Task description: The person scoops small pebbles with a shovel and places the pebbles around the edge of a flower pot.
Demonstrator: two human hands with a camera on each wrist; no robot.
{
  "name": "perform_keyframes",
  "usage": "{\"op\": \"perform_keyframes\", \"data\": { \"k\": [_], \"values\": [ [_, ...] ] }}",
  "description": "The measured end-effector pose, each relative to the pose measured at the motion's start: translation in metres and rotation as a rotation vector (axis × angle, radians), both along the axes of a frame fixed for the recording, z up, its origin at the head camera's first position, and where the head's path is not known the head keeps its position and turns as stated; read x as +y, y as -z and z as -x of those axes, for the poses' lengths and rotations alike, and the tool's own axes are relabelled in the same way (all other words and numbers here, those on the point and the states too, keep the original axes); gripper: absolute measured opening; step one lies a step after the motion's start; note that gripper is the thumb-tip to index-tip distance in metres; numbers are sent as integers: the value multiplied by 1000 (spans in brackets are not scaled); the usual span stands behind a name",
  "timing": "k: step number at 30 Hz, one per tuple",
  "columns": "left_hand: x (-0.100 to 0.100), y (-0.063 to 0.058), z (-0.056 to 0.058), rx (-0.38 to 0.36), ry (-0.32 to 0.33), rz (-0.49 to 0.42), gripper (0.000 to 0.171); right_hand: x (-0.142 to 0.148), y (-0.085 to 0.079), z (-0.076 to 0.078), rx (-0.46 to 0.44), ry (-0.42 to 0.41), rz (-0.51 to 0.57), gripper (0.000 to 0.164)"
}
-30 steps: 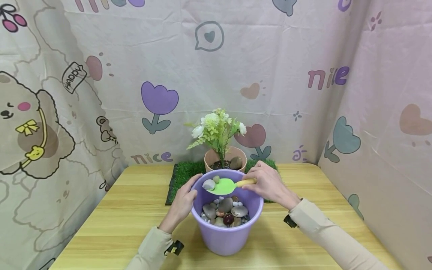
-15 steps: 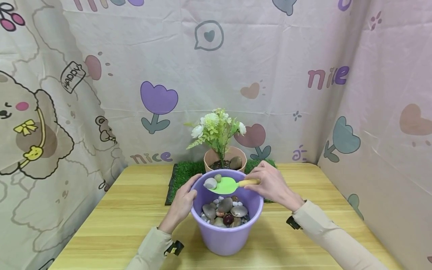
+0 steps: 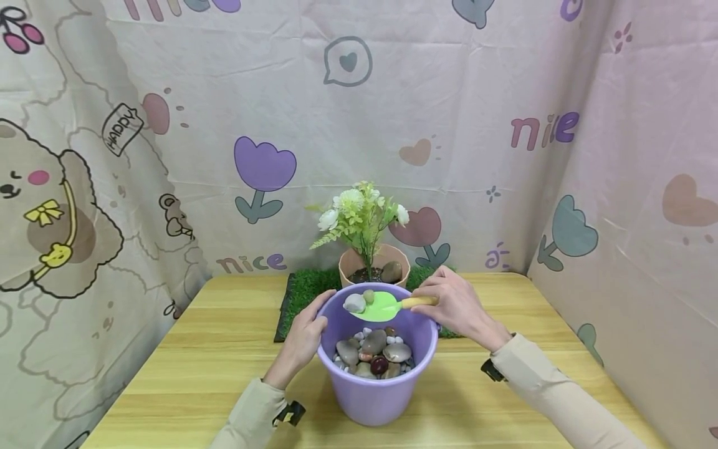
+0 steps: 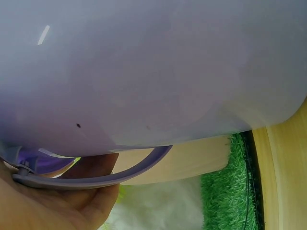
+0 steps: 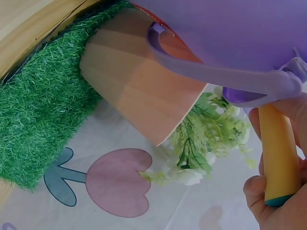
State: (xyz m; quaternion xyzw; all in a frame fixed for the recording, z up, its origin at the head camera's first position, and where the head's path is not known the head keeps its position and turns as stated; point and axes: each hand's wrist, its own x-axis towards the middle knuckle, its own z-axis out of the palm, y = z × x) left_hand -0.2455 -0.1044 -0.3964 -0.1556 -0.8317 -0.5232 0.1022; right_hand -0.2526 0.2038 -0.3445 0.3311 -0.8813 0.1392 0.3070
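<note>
A purple bucket stands upright on the table, with stones of several sizes and colours in its bottom. My left hand grips its left rim, beside the joint of the bucket's handle. A small trowel with a green blade is level across the bucket's mouth; my right hand holds its yellow handle, which has a teal end in the right wrist view. A grey-white stone and a smaller tan pebble lie at the blade's tip.
Behind the bucket, a peach flowerpot with white flowers, dark soil and a brown stone stands on a green turf mat. The wooden table is enclosed by printed cloth.
The trowel and the two stones on it have shifted slightly right over the bucket, with my right hand moving the same way. My left hand has stayed on the rim.
</note>
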Motion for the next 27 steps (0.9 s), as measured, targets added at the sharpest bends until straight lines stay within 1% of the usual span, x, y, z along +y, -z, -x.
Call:
{"op": "perform_keyframes", "data": {
  "k": [8,15,19,23,27],
  "values": [
    [1,-1,0,5,7,-11,63,4,-2,-1,-30,-4,13,24],
    [0,0,1,-1,14,-13,63,7,-6,0,-17,-17,25,25],
    [0,1,1,-2,15,-13,63,9,-11,3,-6,8,38,26],
    [0,1,0,0,22,-21,63,10,-21,7,12,46,38,27],
    [0,1,0,-5,26,-23,62,12,-28,16,8,89,35,27]
  ]
}}
